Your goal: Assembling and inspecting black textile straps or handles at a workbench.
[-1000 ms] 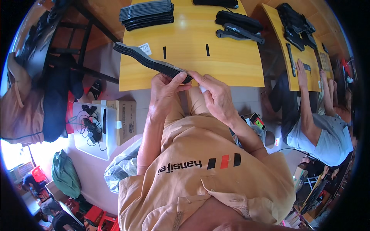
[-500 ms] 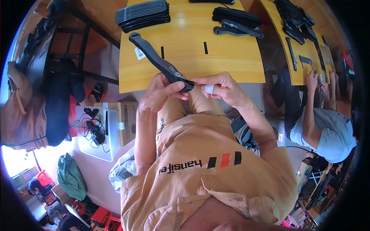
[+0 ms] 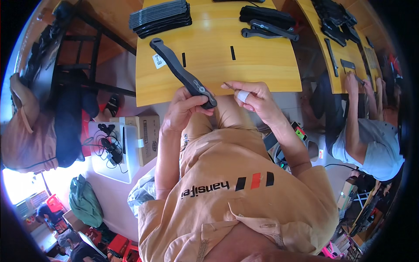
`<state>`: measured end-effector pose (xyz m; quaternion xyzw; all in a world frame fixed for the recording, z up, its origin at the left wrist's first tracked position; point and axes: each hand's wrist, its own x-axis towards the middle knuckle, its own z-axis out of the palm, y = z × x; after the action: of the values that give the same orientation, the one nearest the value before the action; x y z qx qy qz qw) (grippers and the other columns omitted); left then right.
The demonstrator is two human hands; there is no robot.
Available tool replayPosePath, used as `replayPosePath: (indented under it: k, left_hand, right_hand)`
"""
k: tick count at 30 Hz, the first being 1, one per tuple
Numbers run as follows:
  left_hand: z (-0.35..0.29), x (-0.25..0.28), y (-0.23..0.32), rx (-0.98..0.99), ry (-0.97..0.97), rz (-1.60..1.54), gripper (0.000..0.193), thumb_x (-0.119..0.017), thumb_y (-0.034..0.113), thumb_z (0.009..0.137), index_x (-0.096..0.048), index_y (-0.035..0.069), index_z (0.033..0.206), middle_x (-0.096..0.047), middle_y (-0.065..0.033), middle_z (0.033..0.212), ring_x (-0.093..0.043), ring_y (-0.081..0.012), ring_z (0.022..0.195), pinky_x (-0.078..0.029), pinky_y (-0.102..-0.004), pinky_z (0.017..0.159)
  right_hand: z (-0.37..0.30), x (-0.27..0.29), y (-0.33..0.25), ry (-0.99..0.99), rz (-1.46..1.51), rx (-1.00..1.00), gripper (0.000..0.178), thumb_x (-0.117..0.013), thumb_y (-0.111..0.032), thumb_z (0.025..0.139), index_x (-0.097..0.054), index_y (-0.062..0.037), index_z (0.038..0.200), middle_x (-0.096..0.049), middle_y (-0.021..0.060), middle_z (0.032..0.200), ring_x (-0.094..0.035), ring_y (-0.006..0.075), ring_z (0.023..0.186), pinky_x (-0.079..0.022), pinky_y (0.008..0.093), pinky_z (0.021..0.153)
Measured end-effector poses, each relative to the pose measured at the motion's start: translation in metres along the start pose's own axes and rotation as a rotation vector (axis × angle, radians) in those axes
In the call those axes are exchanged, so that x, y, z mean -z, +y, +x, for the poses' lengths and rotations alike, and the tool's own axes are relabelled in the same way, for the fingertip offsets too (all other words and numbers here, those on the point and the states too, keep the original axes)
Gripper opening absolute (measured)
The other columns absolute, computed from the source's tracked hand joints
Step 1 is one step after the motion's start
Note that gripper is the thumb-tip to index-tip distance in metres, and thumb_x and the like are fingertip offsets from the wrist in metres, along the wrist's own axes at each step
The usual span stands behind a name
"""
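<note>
i see a dark pile (image 3: 160, 18) on the yellow table (image 3: 209, 48). the left hand (image 3: 182, 109) holds a long dark strap (image 3: 178, 67); near its low end, the right hand (image 3: 257, 99) pinches narrow, on what i can't tell.

Your tan shirt (image 3: 227, 153): bold black lettering (image 3: 203, 190), upside down in view, beside slanted black and red bars (image 3: 255, 181). Your trousers (image 3: 235, 115): small dark marking (image 3: 185, 139), illegible. Dark grey strap (image 3: 178, 67) in your left hand (image 3: 180, 109): pale logo (image 3: 198, 86). Worktop (image 3: 209, 48): white label (image 3: 158, 62), dark square code. Carton (image 3: 149, 148): dark print. Grey piece (image 3: 273, 29), worktop's far right: pale mark (image 3: 260, 26).
</note>
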<state>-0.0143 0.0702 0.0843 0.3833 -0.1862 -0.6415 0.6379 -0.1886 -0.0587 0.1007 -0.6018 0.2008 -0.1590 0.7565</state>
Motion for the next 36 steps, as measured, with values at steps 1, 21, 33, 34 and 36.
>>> replayPosePath:
  k: [1, 21, 33, 34, 36]
  left_hand:
    - [0.002, 0.0, -0.002, -0.016, 0.067, 0.045, 0.021, -0.055, 0.003, 0.076, -0.053, -0.007, 0.094, -0.06, -0.0149, 0.079, -0.062, -0.0205, 0.065, -0.053, -0.0293, 0.058]
    - [-0.006, -0.017, -0.002, 0.122, 0.071, 0.463, 0.014, -0.056, 0.005, 0.075, -0.058, -0.005, 0.085, -0.06, -0.0083, 0.073, -0.058, -0.0133, 0.061, -0.049, -0.0233, 0.054]
    - [-0.014, -0.013, 0.01, 0.325, -0.049, 0.055, 0.019, -0.053, 0.007, 0.073, -0.057, -0.007, 0.084, -0.059, -0.0114, 0.072, -0.057, -0.0159, 0.056, -0.048, -0.0232, 0.048]
    - [-0.016, -0.009, 0.012, 0.331, -0.116, 0.004, 0.02, -0.054, 0.009, 0.072, -0.057, -0.006, 0.084, -0.059, -0.011, 0.072, -0.057, -0.0153, 0.057, -0.047, -0.0232, 0.049]
    - [-0.02, -0.005, 0.012, 0.344, -0.126, 0.175, 0.021, -0.053, 0.011, 0.072, -0.058, -0.005, 0.084, -0.059, -0.0104, 0.071, -0.057, -0.0147, 0.059, -0.046, -0.0235, 0.052]
  right_hand:
    - [0.0, -0.001, 0.002, 0.002, 0.0, 0.001, 0.025, -0.05, -0.007, 0.083, -0.059, 0.0008, 0.105, -0.047, 0.0, 0.062, -0.038, 0.0032, 0.052, -0.03, 0.0151, 0.048]
    - [0.009, -0.008, -0.01, -0.421, -0.499, -0.041, 0.017, -0.054, -0.014, 0.076, -0.057, 0.0009, 0.084, -0.05, 0.0078, 0.058, -0.043, 0.016, 0.055, -0.037, 0.0292, 0.054]
    - [0.003, -0.006, 0.008, -0.218, 0.562, -0.54, 0.014, -0.056, -0.017, 0.076, -0.054, -0.0062, 0.068, -0.046, -0.0015, 0.052, -0.036, 0.0035, 0.035, -0.024, 0.0165, 0.032]
    - [0.003, 0.001, 0.002, -0.221, 0.557, -0.542, 0.014, -0.056, -0.017, 0.076, -0.054, -0.0062, 0.068, -0.046, -0.0015, 0.052, -0.036, 0.0035, 0.035, -0.024, 0.0165, 0.032]
    - [0.005, 0.012, -0.012, -0.313, 0.358, -0.416, 0.016, -0.055, -0.012, 0.073, -0.049, -0.0049, 0.06, -0.044, -0.0033, 0.052, -0.039, 0.0039, 0.035, -0.028, 0.0151, 0.033]
